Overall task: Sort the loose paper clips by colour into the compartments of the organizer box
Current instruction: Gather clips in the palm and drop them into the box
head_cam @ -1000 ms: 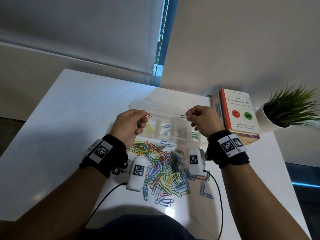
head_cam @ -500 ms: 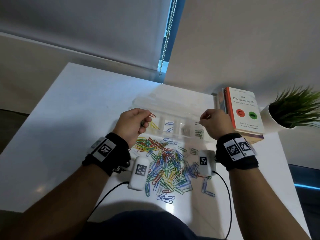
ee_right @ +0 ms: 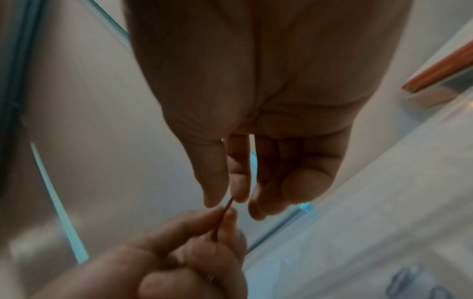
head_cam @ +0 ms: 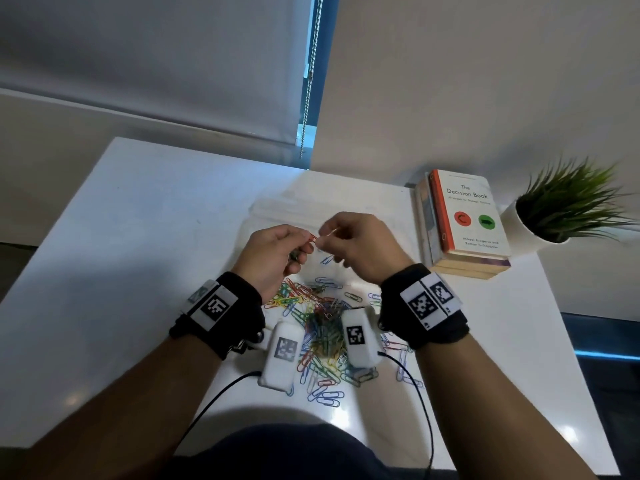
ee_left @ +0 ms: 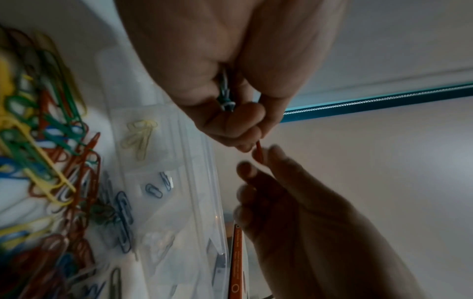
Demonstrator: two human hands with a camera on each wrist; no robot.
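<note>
Two hands are meeting above the clear box [head_cam: 277, 209]: the left hand [head_cam: 273, 252] is pinching one red clip [head_cam: 312, 239] between thumb and forefinger with a few more clips tucked in its curled fingers, and the right hand [head_cam: 360, 247] is closing thumb and forefinger on that clip's other end. Below the left hand, one compartment is holding about three yellow clips [ee_left: 139, 135] and the next two blue clips [ee_left: 158, 186]. Behind both wrists one mixed clip pile [head_cam: 322, 327] is lying on the surface [head_cam: 138, 237], with two stacked books [head_cam: 464, 220] and one potted plant [head_cam: 568, 202] right of the right hand.
</note>
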